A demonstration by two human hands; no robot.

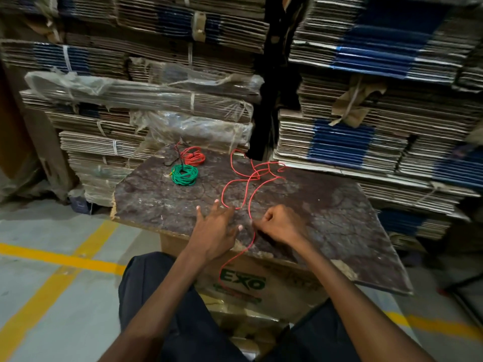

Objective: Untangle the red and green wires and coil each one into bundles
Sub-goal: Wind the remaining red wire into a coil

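Observation:
A loose red wire (236,184) sprawls in loops over the dark worn board (326,212), and one end hangs down over the board's near edge. My right hand (281,224) pinches this wire near that edge with curled fingers. My left hand (215,228) lies flat on the board with fingers spread, its fingertips touching a loop of the same wire. At the board's far left lie a coiled green wire bundle (184,174) and, just behind it, a coiled red wire bundle (194,157).
The board rests on a cardboard box (243,283) between my knees. Tall stacks of flattened cardboard (366,126) wall in the back and right. Grey floor with yellow lines (52,270) lies to the left.

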